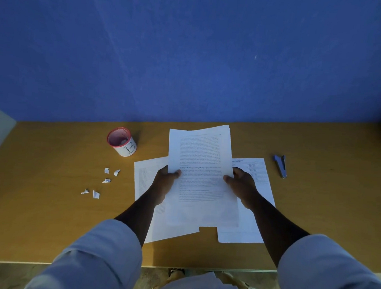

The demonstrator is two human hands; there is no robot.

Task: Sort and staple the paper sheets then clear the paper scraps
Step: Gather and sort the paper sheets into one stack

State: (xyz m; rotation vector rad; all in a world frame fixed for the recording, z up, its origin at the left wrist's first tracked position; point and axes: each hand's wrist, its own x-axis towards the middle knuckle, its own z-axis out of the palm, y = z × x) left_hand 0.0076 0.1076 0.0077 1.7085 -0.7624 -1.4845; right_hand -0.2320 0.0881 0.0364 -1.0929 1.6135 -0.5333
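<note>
I hold a small stack of printed paper sheets (201,158) upright-tilted over the wooden desk (51,214). My left hand (165,182) grips its left edge and my right hand (241,184) grips its right edge, thumbs on the front page. Beneath it two more printed sheets lie flat: one on the left (146,181), one on the right (258,175). Several torn white paper scraps (106,181) are scattered on the desk to the left. A blue-grey stapler (280,165) lies to the right of the sheets.
A white cup with a red rim, marked "B" (122,142), stands at the back left with paper scraps inside. A blue wall (189,57) rises right behind the desk. The desk's front edge (201,268) is close to my body.
</note>
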